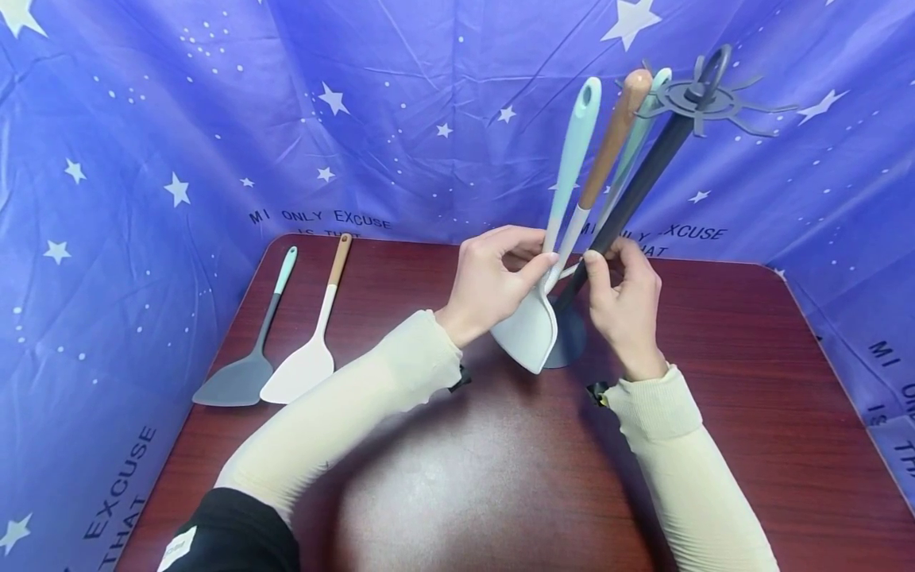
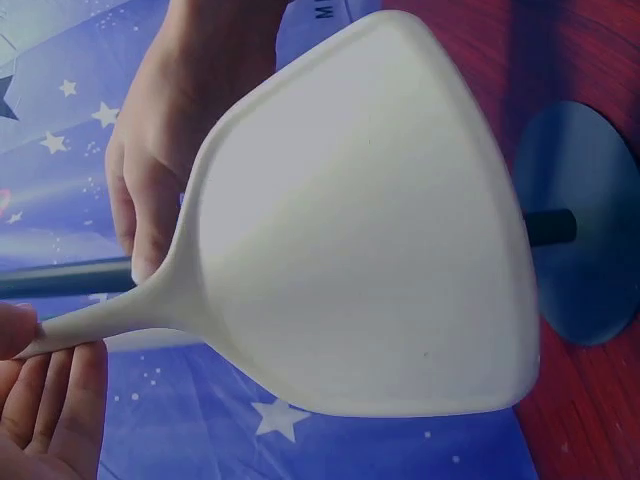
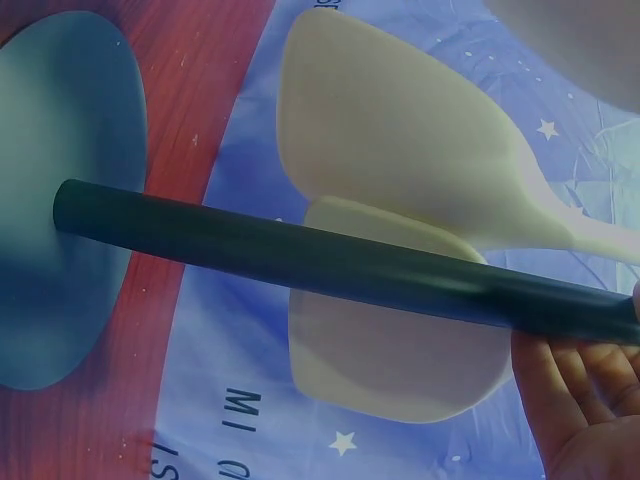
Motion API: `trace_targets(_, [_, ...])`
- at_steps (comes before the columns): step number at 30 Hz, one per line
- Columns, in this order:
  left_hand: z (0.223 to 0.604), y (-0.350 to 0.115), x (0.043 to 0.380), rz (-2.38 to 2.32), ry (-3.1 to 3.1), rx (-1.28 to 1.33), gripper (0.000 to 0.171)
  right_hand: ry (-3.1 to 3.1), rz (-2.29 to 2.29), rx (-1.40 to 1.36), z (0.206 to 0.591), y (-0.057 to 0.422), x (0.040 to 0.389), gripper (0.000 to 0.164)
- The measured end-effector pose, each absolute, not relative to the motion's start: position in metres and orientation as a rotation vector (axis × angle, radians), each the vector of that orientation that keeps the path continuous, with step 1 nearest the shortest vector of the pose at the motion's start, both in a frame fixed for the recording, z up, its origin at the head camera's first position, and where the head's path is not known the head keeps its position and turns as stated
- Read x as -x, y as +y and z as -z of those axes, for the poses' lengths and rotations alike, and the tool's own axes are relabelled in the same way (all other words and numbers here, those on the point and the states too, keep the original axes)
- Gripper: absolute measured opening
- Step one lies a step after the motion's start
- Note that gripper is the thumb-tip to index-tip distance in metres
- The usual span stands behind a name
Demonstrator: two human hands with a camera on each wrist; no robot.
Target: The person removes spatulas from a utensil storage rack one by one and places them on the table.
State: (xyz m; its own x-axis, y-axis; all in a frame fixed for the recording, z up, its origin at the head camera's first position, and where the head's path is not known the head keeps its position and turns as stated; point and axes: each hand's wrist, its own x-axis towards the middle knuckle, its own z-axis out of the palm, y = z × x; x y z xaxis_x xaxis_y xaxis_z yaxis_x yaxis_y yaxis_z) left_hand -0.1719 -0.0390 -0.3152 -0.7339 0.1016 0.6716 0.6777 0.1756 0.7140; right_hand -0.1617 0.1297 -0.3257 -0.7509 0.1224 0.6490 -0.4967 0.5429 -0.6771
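Note:
My left hand (image 1: 493,274) pinches the pale neck of a spatula with a mint handle (image 1: 575,143); its broad white head (image 2: 370,230) fills the left wrist view. The fingers of my right hand (image 1: 629,298) grip the dark pole (image 3: 330,260) of a utensil stand. Hooks fan out from the stand's top (image 1: 696,99). A brown-handled spatula (image 1: 615,135) and another mint-handled one (image 1: 636,143) are up by those hooks, their exact contact unclear. Behind the pole in the right wrist view are two white spatula heads, one upper (image 3: 400,130) and one lower (image 3: 400,350).
On the left of the dark red table (image 1: 750,381) lie a grey spatula with a mint handle (image 1: 239,377) and a white spatula with a brown handle (image 1: 303,369). The stand's round base (image 1: 568,342) rests on the table. Blue star-patterned cloth (image 1: 429,95) surrounds the table's back and sides.

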Motion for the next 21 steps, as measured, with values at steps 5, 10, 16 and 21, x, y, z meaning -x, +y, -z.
trace_targets(5, [0.316,-0.05,0.171,1.622,-2.038,0.648,0.02,-2.118,-1.229,-0.302,0.328,0.131,0.163,0.014])
trace_targets(10, [0.317,-0.061,0.169,1.647,-2.142,0.556,0.017,-2.11,-1.238,-0.307,0.328,0.132,0.164,0.014])
trace_targets(16, [0.322,-0.076,0.168,1.596,-2.239,0.51,0.015,-2.107,-1.228,-0.308,0.33,0.132,0.165,0.014])
trace_targets(21, [0.328,-0.09,0.168,1.521,-2.345,0.493,0.012,-2.107,-1.231,-0.307,0.329,0.132,0.165,0.014])
